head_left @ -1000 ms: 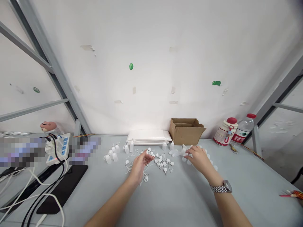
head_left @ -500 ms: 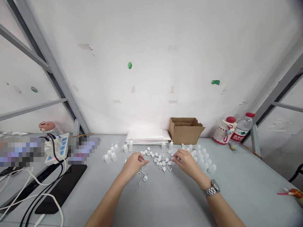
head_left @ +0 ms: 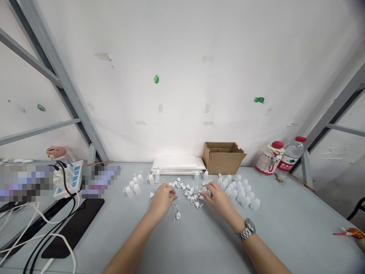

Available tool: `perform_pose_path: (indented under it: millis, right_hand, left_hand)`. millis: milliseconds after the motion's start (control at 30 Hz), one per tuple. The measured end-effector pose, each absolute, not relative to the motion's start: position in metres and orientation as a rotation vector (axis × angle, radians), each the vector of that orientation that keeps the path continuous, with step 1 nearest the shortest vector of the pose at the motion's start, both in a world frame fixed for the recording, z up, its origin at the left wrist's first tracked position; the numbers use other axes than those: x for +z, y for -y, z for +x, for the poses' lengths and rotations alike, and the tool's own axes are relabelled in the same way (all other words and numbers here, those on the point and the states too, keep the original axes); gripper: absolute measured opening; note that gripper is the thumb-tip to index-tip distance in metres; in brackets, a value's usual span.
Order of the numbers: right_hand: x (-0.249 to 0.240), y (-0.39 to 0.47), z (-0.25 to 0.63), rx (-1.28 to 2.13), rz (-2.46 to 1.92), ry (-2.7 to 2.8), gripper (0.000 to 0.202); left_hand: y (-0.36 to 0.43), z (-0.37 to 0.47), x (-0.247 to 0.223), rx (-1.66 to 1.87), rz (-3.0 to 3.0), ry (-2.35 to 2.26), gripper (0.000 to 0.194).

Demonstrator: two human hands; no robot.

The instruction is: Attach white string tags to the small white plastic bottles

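My left hand (head_left: 162, 198) is closed, thumb and fingertips pinched on a thin white cord. Below its fingers is a small white cap (head_left: 178, 215) on that cord. My right hand (head_left: 216, 195), wearing a metal-band watch (head_left: 245, 229), grips a small translucent squeeze bottle (head_left: 204, 189) with its round mouth showing; the fingers cover most of it. Between both hands lies a loose pile of white pointed caps with cords (head_left: 191, 195). Several uncapped translucent bottles (head_left: 241, 196) stand in rows to the right of my right hand.
Bottles with caps and loops (head_left: 133, 185) stand at left, others near a stack of white flat boxes (head_left: 176, 165). An open cardboard box (head_left: 225, 160) is against the wall. A red-capped water bottle (head_left: 291, 156) and decorated flask (head_left: 269, 160) stand right. A power strip (head_left: 70, 179), cables and black phone (head_left: 75, 228) lie left.
My right hand has moved left toward the pile, bringing the small bottle along. My left hand has shifted slightly left, while the cap below it has swung a little right.
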State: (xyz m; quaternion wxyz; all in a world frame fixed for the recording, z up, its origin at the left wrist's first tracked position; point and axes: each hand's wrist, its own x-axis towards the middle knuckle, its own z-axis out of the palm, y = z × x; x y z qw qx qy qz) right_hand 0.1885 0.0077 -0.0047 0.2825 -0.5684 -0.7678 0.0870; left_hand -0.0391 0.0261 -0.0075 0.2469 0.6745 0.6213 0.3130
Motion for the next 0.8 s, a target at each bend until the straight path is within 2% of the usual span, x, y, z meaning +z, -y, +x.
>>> perform_pose_path:
  millis: [167,567,800]
  right_hand:
    - [-0.005,-0.002,0.179,0.425,-1.471,1.849,0.026]
    - [-0.010,0.005,0.160,0.881,-1.290,1.704,0.024]
    - [-0.010,0.006,0.157,0.904,-1.320,1.723,0.019]
  left_hand:
    - [-0.029,-0.039,-0.006,0.988,1.685,-1.631,0.010]
    - [-0.036,-0.032,-0.002,1.193,1.353,-1.342,0.017]
    - [-0.035,-0.032,0.000,1.272,1.252,-1.239,0.031]
